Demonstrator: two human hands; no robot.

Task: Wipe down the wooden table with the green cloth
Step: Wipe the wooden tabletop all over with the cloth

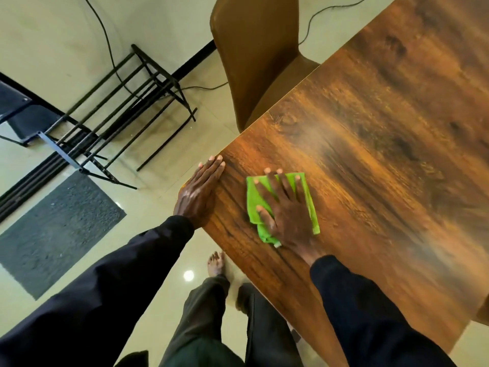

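Observation:
The wooden table (370, 133) fills the right side of the view, its dark grained top running away from me. A folded green cloth (309, 200) lies flat on the top close to the table's near left corner. My right hand (284, 207) presses down on the cloth with fingers spread and straight, covering its middle. My left hand (198, 192) rests flat along the table's left edge, fingers together and straight, holding nothing.
A brown chair (254, 62) is pushed against the table's far left side. A black metal rack (119, 107) stands on the tiled floor to the left, with a grey mat (53, 234) beside it. Cables run along the floor. My legs and a bare foot (215, 263) stand below the table's edge.

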